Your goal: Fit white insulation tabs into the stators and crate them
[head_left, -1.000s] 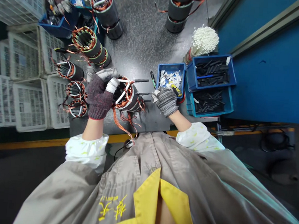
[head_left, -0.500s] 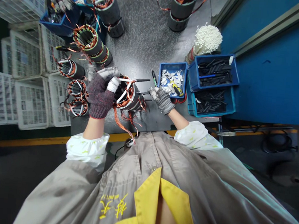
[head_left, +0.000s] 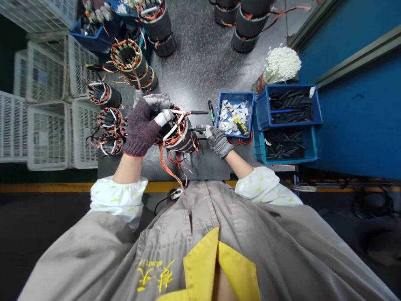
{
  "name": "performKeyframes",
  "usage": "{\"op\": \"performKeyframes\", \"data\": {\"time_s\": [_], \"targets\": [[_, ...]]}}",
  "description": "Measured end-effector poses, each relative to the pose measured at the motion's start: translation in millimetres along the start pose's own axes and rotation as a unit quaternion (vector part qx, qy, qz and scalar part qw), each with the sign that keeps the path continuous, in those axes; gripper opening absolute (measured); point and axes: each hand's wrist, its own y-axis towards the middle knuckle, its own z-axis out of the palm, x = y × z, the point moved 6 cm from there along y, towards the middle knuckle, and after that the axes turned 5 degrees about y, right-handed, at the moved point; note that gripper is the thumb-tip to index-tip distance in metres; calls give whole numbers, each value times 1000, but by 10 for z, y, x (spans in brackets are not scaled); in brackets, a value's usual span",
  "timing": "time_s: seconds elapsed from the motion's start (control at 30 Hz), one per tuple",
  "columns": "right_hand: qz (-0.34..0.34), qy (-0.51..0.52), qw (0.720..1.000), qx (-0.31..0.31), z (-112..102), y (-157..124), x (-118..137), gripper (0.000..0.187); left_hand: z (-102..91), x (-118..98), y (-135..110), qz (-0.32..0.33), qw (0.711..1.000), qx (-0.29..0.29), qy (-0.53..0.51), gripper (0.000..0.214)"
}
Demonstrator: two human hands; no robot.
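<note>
A motor stator (head_left: 183,142) lies on its side near the bench's front edge, with orange-copper wires and white sleeves at its open end. My left hand (head_left: 142,126), in a dark maroon glove with white finger coverings, is closed at that open end; its fingertips are partly hidden among the wires. Black tubes (head_left: 199,113) stick out to the right of the stator. My right hand (head_left: 218,141), in a grey striped glove, pinches a black tube at its end. Close to it lie a dark pen-like tool (head_left: 211,112) and a blue tray (head_left: 236,95) of white scraps with a yellow cutter (head_left: 242,127).
More stators (head_left: 133,62) stand along the left, others (head_left: 250,19) at the back. Blue bins (head_left: 289,123) of black tubes and a bundle of white sleeves (head_left: 282,64) are at right. White plastic crates (head_left: 49,132) are stacked beyond the bench's left side. A blue panel (head_left: 376,100) borders the right.
The whole view has shifted, so the bench appears a little further right and lower. My right hand has come slightly closer to the stator. My left hand stays at its open end.
</note>
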Motion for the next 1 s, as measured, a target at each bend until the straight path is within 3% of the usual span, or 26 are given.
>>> {"op": "performKeyframes", "data": {"time_s": [0.1,0.23,0.37,0.43,0.53,0.63,0.77,0.87,1.0], "targets": [[3,24,1000,14,-114,33,203,28,10,29,44,-18,999,28,5,32],[-37,91,995,-34,-261,159,811,57,1,-21,72,-16,996,58,63,28],[-94,104,990,12,98,310,1584,60,-30,-99,68,-4,992,63,110,25],[-102,90,990,39,304,365,1815,58,-33,-100,67,1,991,65,116,25],[-87,135,985,70,326,368,1871,58,-13,-70,64,14,992,69,103,25],[-37,143,983,111,30,260,1738,54,-3,-42,50,15,992,54,110,26],[51,0,974,223,-244,77,1686,56,-5,-105,33,27,988,49,142,24],[24,-196,948,251,-228,51,1902,51,-3,-197,40,61,983,68,158,21],[-105,-504,834,197,-157,-6,2255,47,26,-221,49,88,979,96,154,20]]}}
